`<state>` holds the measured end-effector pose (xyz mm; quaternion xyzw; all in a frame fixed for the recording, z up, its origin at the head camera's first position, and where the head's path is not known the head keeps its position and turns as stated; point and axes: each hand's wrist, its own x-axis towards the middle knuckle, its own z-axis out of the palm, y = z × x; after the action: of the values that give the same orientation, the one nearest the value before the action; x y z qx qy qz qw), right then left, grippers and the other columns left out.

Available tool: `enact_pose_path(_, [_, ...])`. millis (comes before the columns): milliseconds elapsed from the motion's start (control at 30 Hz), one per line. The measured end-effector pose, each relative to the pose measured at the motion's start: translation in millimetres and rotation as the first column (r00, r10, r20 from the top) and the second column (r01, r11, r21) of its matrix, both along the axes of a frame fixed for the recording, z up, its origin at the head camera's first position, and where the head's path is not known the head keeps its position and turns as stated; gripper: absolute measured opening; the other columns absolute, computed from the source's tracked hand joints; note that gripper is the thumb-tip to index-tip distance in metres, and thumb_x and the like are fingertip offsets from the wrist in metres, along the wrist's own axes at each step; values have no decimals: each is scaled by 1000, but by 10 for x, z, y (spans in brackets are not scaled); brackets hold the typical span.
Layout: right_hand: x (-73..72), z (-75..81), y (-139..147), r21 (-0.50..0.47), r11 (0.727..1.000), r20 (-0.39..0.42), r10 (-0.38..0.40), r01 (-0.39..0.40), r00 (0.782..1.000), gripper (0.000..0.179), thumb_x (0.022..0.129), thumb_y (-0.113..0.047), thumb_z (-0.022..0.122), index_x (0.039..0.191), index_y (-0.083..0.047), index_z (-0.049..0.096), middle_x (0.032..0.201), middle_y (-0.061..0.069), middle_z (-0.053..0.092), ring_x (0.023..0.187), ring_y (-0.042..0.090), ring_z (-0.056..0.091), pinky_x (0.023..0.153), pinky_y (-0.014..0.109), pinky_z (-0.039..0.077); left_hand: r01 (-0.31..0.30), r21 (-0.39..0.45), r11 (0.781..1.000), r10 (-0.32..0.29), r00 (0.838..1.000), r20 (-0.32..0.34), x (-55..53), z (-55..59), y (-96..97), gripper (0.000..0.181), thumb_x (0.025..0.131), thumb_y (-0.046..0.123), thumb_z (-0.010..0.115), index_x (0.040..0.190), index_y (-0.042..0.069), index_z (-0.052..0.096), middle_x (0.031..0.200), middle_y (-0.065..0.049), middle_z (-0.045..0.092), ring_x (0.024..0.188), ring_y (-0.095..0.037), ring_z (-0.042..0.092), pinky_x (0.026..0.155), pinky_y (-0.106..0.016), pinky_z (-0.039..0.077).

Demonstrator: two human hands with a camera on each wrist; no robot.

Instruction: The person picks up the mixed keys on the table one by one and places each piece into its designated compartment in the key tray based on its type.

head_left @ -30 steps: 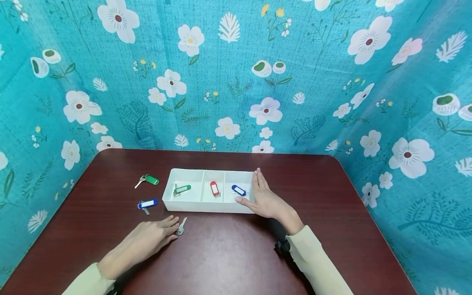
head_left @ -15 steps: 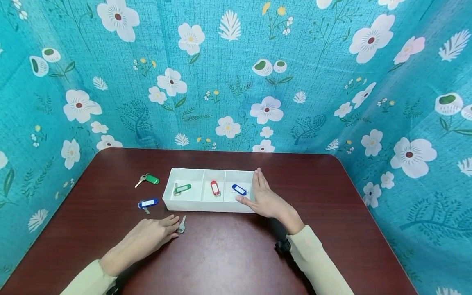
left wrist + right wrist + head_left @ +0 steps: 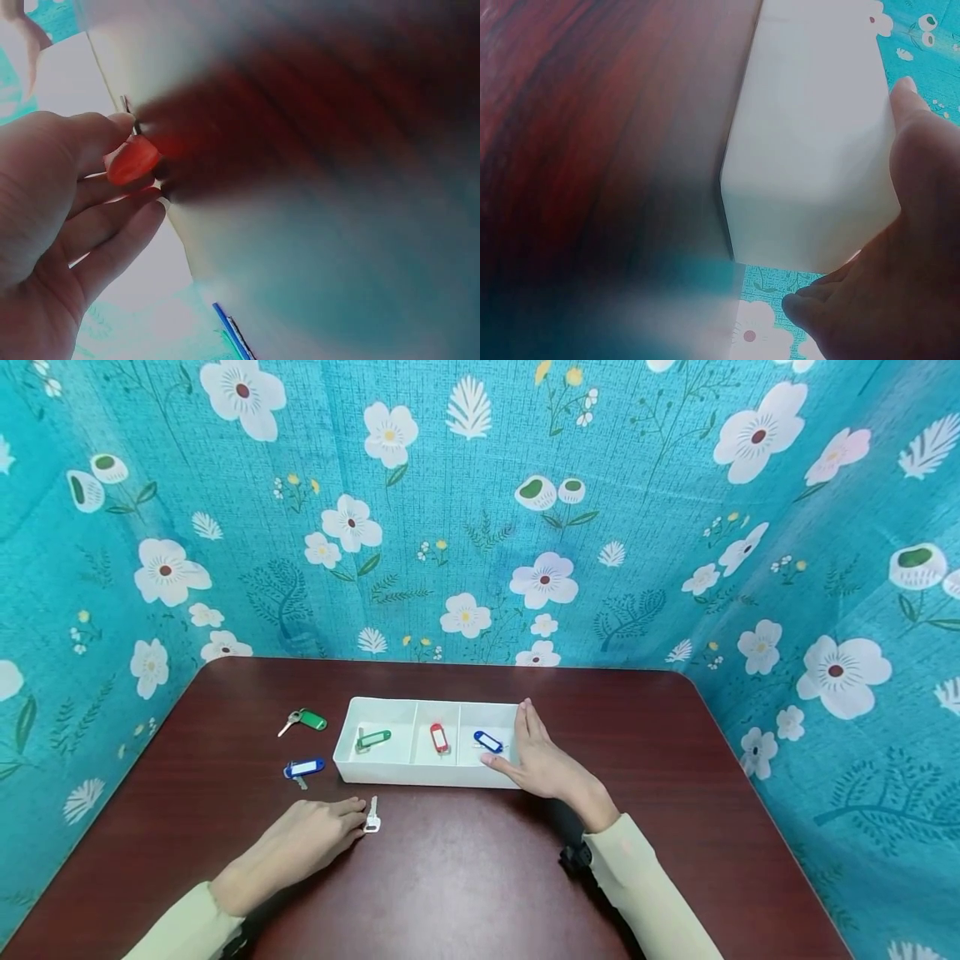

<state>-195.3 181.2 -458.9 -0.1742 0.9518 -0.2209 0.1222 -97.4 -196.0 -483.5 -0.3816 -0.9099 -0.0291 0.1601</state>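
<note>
My left hand [image 3: 311,835] is low over the table, in front of the white tray's left end. It pinches a key [image 3: 372,817] with a red tag [image 3: 133,160] between thumb and fingertips; the tag is hidden under the fingers in the head view. The three-compartment tray [image 3: 427,774] holds a green-tagged key [image 3: 375,739] at left, a red-tagged key [image 3: 438,737] in the middle and a blue-tagged key [image 3: 488,742] at right. Against the tray's right end lies my right hand [image 3: 551,768], fingers straight, thumb at the front rim.
Left of the tray, a key with a green tag [image 3: 312,720] lies on the dark wooden table [image 3: 480,877]. Nearer me is another key with a blue tag [image 3: 303,767]. A turquoise flowered cloth [image 3: 450,527] hangs round the table's back and sides.
The key in my left hand has turned to point more straight away from me, and the hand has shifted slightly right. My right hand and the tray have stayed together in place.
</note>
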Motion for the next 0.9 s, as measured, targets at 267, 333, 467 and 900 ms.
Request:
enact_pose_path(267, [8, 3, -12, -2, 1000, 1, -5, 5, 1000, 118, 99, -72, 53, 164, 6, -7, 176, 20, -18, 166, 37, -8, 133, 49, 24, -9, -19, 1000, 9, 999, 45, 23, 44, -15, 9, 84, 19, 87, 90, 19, 80, 95, 3, 81, 72, -9, 75, 54, -28, 56])
enact_pose_path(333, [13, 6, -11, -4, 1000, 3, -5, 5, 1000, 118, 99, -73, 52, 164, 5, -8, 176, 20, -18, 166, 36, -8, 133, 50, 26, -8, -6, 1000, 8, 999, 46, 29, 62, -13, 10, 83, 17, 87, 86, 19, 78, 87, 8, 78, 66, -5, 69, 51, -27, 52])
enact_pose_path(467, [16, 9, -8, -4, 1000, 7, -6, 6, 1000, 119, 98, -74, 52, 164, 6, -8, 175, 20, -19, 166, 36, -8, 131, 50, 28, -32, 31, 999, 30, 997, 64, 52, 93, 5, 16, 82, 15, 86, 81, 21, 71, 74, 13, 67, 58, -1, 57, 48, -24, 45])
enact_pose_path(900, [12, 9, -10, -1, 1000, 7, -16, 16, 1000, 120, 98, -76, 50, 164, 5, -8, 176, 21, -18, 167, 35, -6, 131, 49, 30, -68, 176, 982, 61, 997, 43, 62, 201, 116, 13, 81, 18, 84, 81, 24, 73, 77, 16, 66, 69, 3, 60, 57, -22, 52])
